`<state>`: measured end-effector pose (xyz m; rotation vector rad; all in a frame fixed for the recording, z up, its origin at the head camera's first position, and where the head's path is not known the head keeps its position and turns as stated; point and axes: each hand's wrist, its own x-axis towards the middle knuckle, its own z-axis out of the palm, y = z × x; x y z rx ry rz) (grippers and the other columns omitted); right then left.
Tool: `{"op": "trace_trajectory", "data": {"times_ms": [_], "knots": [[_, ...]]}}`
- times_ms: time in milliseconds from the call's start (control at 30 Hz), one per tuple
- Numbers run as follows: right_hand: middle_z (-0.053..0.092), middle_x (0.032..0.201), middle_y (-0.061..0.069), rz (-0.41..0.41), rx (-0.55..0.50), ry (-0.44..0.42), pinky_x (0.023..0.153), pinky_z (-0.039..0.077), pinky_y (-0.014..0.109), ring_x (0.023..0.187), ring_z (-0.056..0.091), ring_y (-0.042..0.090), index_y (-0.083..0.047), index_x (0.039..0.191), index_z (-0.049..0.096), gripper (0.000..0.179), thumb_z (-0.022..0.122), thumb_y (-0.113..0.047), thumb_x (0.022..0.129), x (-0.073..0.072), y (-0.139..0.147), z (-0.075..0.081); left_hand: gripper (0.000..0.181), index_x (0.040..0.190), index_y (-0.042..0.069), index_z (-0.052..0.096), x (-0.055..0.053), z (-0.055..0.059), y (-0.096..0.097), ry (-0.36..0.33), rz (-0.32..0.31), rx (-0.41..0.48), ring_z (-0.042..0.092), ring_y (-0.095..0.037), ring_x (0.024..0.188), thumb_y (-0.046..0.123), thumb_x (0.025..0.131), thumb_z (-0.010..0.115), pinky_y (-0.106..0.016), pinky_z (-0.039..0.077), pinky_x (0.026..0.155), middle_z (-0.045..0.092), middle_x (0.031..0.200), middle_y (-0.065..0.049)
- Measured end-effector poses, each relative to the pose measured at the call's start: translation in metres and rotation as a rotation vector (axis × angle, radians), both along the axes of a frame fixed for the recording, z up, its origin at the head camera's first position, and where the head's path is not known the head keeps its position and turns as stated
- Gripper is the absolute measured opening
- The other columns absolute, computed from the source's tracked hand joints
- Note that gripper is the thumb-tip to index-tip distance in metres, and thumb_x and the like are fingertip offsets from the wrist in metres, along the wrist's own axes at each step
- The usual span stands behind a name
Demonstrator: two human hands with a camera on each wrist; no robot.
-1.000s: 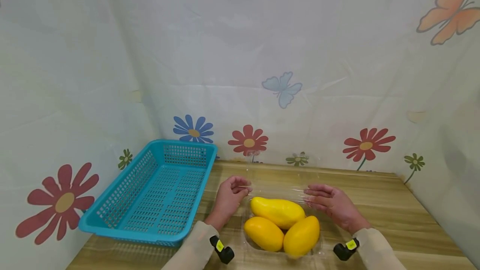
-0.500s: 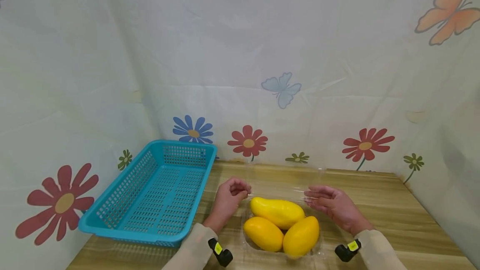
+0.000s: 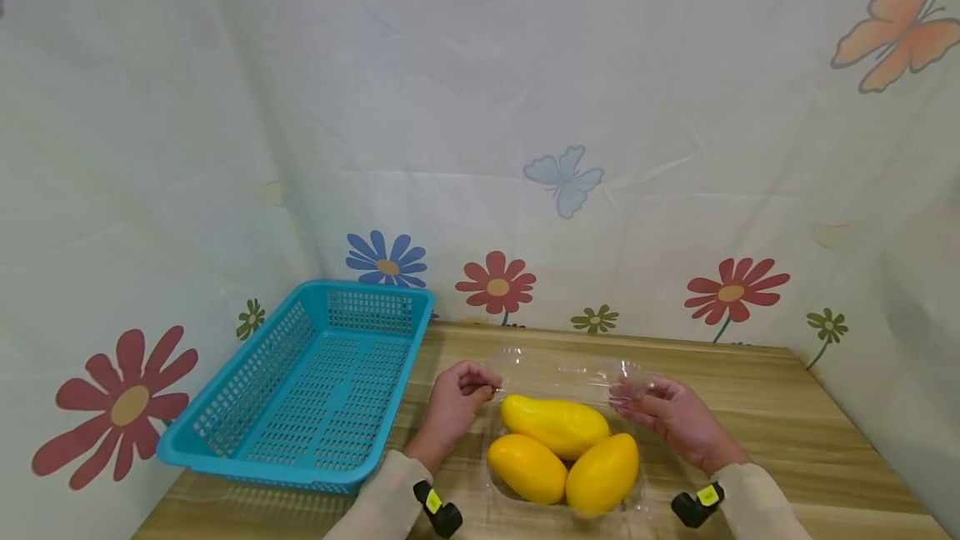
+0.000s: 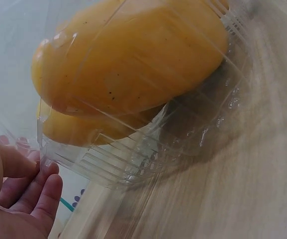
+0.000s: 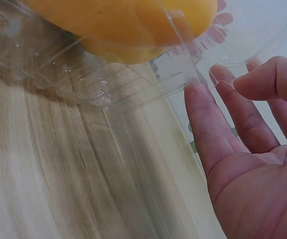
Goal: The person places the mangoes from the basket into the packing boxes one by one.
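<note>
In the head view a clear plastic clamshell box point(image 4: 111, 167) stands on the table with three yellow mangoes in it. One mango point(image 3: 555, 426) lies across the back, with a left mango point(image 3: 528, 467) and a right mango point(image 3: 603, 471) in front. The box's clear lid point(image 3: 557, 372) stands raised at the far side. My left hand point(image 3: 459, 398) pinches the plastic edge at the back left corner between thumb and fingers. At the back right corner, my right hand point(image 3: 671, 415) has its thumb and fingers about the thin edge, partly seen through the lid.
A blue-green perforated basket point(image 3: 330, 473) stands on the wooden table point(image 3: 795, 440) to the left of the box. Behind the table hangs a pale curtain point(image 3: 660, 123) printed with flowers and butterflies. Small black devices with yellow labels sit on both wrists.
The lid has tilted, its outer edge now lower in the head view than a second ago. Both hands stay at the back corners with only slight shifts. The mangoes and basket have not moved.
</note>
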<state>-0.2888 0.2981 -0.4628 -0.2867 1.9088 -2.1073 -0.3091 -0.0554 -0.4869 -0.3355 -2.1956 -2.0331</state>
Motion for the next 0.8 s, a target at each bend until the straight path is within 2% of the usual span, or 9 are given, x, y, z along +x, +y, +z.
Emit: {"op": "trace_trajectory", "data": {"times_ms": [67,167,267,433,567,800], "knots": [[0.072,0.126,0.001,-0.02,0.006,-0.005,0.099,0.057,0.031,0.113,0.071,0.017,-0.002,0.137,0.062,0.036,0.061,-0.013,0.103,0.0011,0.0,0.0014,0.008,0.101,-0.002,0.066,-0.0001,0.0,-0.0003,0.001,0.007,-0.017,0.071,-0.023,0.095,-0.007,0.094,0.066,-0.024,0.06,0.084,0.074,0.103,-0.018],[0.073,0.119,-0.007,-0.068,0.062,-0.006,0.088,0.059,0.023,0.102,0.07,0.009,-0.01,0.127,0.071,0.026,0.057,-0.013,0.104,0.0034,0.0005,0.0031,0.005,0.098,-0.002,0.067,-0.0003,-0.0004,-0.0005,-0.003,0.024,-0.041,0.07,-0.021,0.095,-0.004,0.094,0.068,-0.023,0.059,0.085,0.074,0.102,-0.016],[0.073,0.113,-0.011,-0.087,0.078,-0.001,0.083,0.058,0.02,0.098,0.067,0.007,-0.012,0.119,0.075,0.025,0.055,-0.009,0.104,0.0052,0.0012,0.0033,0.003,0.094,0.0,0.069,-0.0006,-0.0006,0.0001,-0.005,0.032,-0.051,0.072,-0.022,0.099,-0.003,0.094,0.068,-0.022,0.058,0.086,0.075,0.105,-0.015],[0.076,0.117,-0.005,-0.017,0.011,0.017,0.094,0.058,0.024,0.111,0.07,0.008,-0.004,0.119,0.074,0.022,0.06,-0.007,0.102,0.0047,0.0015,0.0012,0.012,0.088,0.003,0.07,-0.0001,0.0003,0.0003,-0.011,0.025,-0.074,0.073,-0.023,0.106,-0.003,0.096,0.064,-0.023,0.059,0.088,0.077,0.109,-0.011],[0.076,0.12,-0.004,0.019,-0.001,0.026,0.095,0.057,0.025,0.114,0.07,0.008,-0.001,0.121,0.073,0.024,0.061,-0.008,0.102,0.005,0.0015,0.001,0.016,0.084,0.003,0.071,0.0014,0.0012,0.0003,-0.007,0.03,-0.102,0.072,-0.024,0.106,-0.004,0.097,0.063,-0.025,0.059,0.089,0.078,0.108,-0.01],[0.076,0.12,-0.004,-0.006,0.034,0.022,0.095,0.058,0.026,0.113,0.071,0.008,0.0,0.123,0.071,0.025,0.061,-0.01,0.102,0.0054,0.0011,-0.0005,0.015,0.085,0.004,0.071,0.0033,0.0004,0.0003,-0.009,0.048,-0.115,0.071,-0.024,0.106,-0.002,0.097,0.064,-0.025,0.059,0.089,0.077,0.108,-0.01]]}}
